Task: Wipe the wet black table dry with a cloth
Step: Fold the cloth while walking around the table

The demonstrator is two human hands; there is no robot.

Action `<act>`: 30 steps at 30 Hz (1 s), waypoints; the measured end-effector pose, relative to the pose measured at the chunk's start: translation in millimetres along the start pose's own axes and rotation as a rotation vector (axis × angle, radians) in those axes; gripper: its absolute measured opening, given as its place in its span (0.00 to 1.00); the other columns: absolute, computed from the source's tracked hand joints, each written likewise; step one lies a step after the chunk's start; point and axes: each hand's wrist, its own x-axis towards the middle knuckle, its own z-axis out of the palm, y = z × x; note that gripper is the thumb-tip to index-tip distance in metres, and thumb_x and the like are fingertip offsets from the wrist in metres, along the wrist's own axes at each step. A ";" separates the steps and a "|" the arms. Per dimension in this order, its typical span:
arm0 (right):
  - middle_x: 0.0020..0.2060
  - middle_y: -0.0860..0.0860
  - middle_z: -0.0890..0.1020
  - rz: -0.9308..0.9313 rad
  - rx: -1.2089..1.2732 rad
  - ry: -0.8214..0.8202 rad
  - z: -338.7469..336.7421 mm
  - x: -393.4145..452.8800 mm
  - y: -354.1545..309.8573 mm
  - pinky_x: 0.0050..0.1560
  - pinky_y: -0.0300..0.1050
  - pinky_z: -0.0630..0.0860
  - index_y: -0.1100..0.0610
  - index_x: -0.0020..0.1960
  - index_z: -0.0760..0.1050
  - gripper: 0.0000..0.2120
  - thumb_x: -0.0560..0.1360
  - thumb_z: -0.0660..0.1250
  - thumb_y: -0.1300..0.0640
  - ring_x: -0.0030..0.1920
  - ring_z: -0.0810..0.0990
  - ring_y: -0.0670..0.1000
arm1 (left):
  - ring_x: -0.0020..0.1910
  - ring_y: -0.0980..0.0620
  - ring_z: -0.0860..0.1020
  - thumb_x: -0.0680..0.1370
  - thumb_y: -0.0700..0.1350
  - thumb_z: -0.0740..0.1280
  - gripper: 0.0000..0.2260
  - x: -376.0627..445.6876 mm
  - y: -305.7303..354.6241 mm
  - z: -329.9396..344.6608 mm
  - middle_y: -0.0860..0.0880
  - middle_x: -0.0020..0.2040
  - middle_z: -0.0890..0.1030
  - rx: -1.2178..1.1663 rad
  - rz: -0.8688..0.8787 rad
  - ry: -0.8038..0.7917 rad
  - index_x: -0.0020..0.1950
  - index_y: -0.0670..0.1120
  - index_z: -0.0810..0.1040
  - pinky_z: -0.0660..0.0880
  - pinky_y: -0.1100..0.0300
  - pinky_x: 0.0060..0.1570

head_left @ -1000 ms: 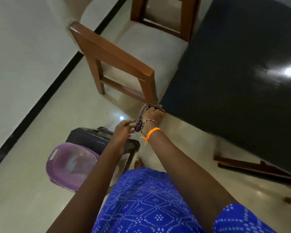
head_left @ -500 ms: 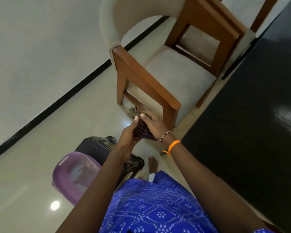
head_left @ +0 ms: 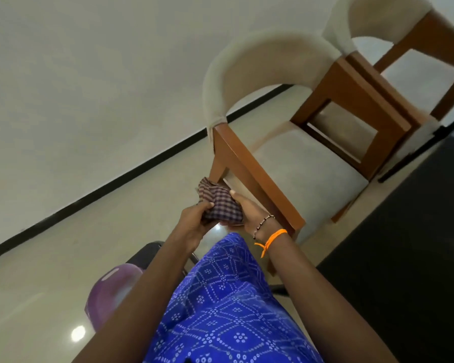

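Observation:
A checked purple-brown cloth (head_left: 219, 203) is bunched between both my hands in front of my body, above the floor. My left hand (head_left: 193, 222) grips its near-left side with the thumb on top. My right hand (head_left: 247, 213), with a bead bracelet and an orange thread at the wrist, holds its right side from beneath. The black table (head_left: 404, 244) fills the lower right of the view, its corner close to my right forearm. The cloth is not touching the table.
A wooden chair (head_left: 286, 158) with cream cushion and curved back stands just beyond my hands, beside the table. A second chair (head_left: 409, 35) is behind it. A purple tub (head_left: 110, 294) and a dark stool (head_left: 147, 251) sit on the shiny floor at lower left.
The view has swung up and left, so less of the table shows. My hands have risen with the cloth, which now sits more spread between them.

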 end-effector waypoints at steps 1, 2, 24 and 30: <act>0.52 0.57 0.82 0.003 0.037 -0.030 5.0 6.3 -7.1 0.45 0.48 0.78 0.57 0.62 0.75 0.22 0.77 0.59 0.43 0.49 0.80 0.57 | 0.46 0.49 0.78 0.76 0.35 0.61 0.08 2.9 7.3 -2.1 0.42 0.48 0.79 -0.012 0.008 -0.003 0.54 0.36 0.74 0.78 0.59 0.41; 0.54 0.57 0.81 -0.004 0.076 -0.057 10.9 11.1 -16.7 0.46 0.48 0.78 0.58 0.62 0.74 0.21 0.77 0.60 0.45 0.52 0.80 0.57 | 0.47 0.49 0.78 0.76 0.35 0.61 0.10 5.5 14.7 -4.5 0.42 0.49 0.79 -0.022 0.020 -0.007 0.57 0.36 0.73 0.77 0.59 0.43; 0.44 0.58 0.84 -0.285 0.283 0.008 202.1 280.9 -327.0 0.39 0.44 0.80 0.64 0.53 0.78 0.09 0.73 0.67 0.65 0.43 0.83 0.54 | 0.53 0.46 0.81 0.68 0.48 0.71 0.19 310.1 364.1 -61.3 0.44 0.52 0.84 0.060 0.086 -0.110 0.56 0.42 0.79 0.76 0.53 0.51; 0.52 0.58 0.81 -0.383 0.371 0.141 191.6 342.7 -403.2 0.46 0.45 0.82 0.59 0.55 0.74 0.09 0.76 0.64 0.64 0.50 0.81 0.56 | 0.51 0.44 0.82 0.67 0.46 0.75 0.17 390.1 446.3 -19.1 0.44 0.49 0.84 0.254 0.139 -0.125 0.54 0.43 0.81 0.76 0.46 0.58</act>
